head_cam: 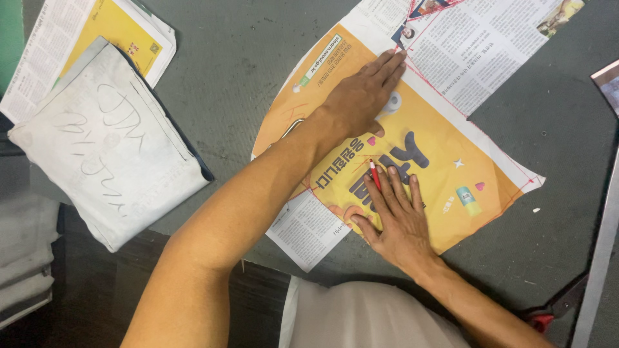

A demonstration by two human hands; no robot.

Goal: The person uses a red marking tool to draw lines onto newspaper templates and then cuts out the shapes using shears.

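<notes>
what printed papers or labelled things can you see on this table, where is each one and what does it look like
Newspaper pattern piece: centre, under both hands, curved cut, yellow advert with grey text columns and red lines.
Folded newspaper: top left, yellow and white, partly under the cloth.
Folded cloth: left, off-white, handwritten dark marks.
Red pencil: by the right hand.
Left hand: flat on the pattern.

**Surroundings: grey desk, dark floor**

Desk (245,71): dull grey top, scuffed, small pale specks toward 3 o'clock. Flat, even light, soft shadows only. Dark wood-look floor (97,303) at 7 o'clock below the desk edge. Stacked grey folded cloth (22,258) at 9 o'clock. Green strip (9,38) at 10 o'clock. Metal straightedge (603,251) along 4 o'clock.
</notes>
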